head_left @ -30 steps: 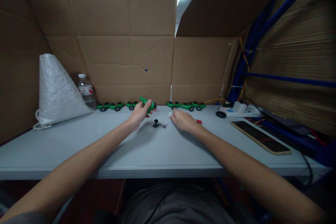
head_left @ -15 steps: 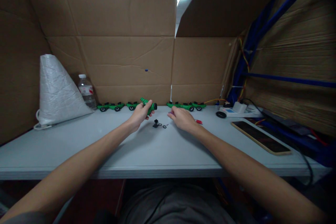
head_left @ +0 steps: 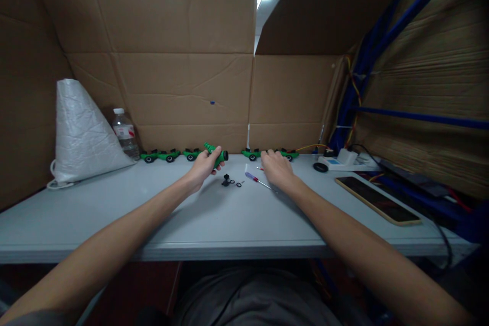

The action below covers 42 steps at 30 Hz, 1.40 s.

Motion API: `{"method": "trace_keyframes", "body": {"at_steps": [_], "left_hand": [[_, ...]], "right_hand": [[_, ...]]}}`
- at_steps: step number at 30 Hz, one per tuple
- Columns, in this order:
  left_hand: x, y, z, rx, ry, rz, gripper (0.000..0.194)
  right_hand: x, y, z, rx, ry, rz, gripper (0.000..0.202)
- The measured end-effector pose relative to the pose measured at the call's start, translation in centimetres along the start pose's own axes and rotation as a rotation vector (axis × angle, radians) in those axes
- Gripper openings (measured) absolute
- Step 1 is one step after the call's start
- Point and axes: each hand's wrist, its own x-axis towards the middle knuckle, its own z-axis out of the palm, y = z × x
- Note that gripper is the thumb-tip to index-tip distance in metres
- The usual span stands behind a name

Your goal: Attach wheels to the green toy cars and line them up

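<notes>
My left hand (head_left: 208, 165) is closed around a green toy car body (head_left: 217, 154) with a black round end, held above the table. Fingers curled downward, my right hand (head_left: 277, 169) is by the row of green toy cars (head_left: 251, 154) at the back. What lies under its fingertips is hidden; a thin piece with a red end (head_left: 260, 168) pokes out on its left. A screwdriver (head_left: 252, 177) with a purple-and-red handle lies just left of that hand. Between the hands are a small black part (head_left: 225, 180) and black rings (head_left: 239, 184).
More green cars (head_left: 170, 156) line the back left. A silvery bag (head_left: 82, 137) and a water bottle (head_left: 125, 135) stand at the left. On the right are a black disc (head_left: 320, 167), a power strip (head_left: 362, 164) and a phone (head_left: 376, 198). Cardboard (head_left: 183, 76) walls the back.
My right hand has moved right and away from the purple-handled screwdriver, which now lies uncovered on the table. My left hand stays in place with the green car body.
</notes>
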Motion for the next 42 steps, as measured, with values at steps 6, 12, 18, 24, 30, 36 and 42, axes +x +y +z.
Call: {"method": "trace_keyframes", "body": {"at_steps": [6, 12, 18, 24, 30, 36, 42], "left_hand": [[0.0, -0.1, 0.0, 0.009, -0.004, 0.001, 0.047], [0.1, -0.1, 0.0, -0.003, -0.062, 0.012, 0.047], [-0.3, 0.4, 0.3, -0.038, -0.092, -0.037, 0.045], [-0.2, 0.5, 0.2, -0.021, -0.067, -0.050, 0.045], [-0.1, 0.2, 0.1, -0.008, -0.067, -0.031, 0.046], [0.1, -0.1, 0.1, 0.011, -0.056, 0.002, 0.046], [0.1, -0.1, 0.2, 0.015, -0.076, 0.032, 0.049]], "right_hand": [[0.3, 0.8, 0.8, -0.036, -0.159, 0.025, 0.028], [0.1, 0.0, 0.1, 0.016, -0.093, 0.059, 0.031], [-0.5, -1.6, -1.5, 0.313, 0.119, -0.120, 0.021], [-1.2, -3.4, -1.8, 0.538, 0.328, -0.426, 0.016], [-1.5, -3.5, -1.9, 0.554, 0.349, -0.509, 0.012], [-1.8, -3.7, -2.3, 0.469, 0.396, -0.487, 0.012], [-2.2, -4.0, -2.6, 0.409, 0.394, -0.489, 0.012]]}}
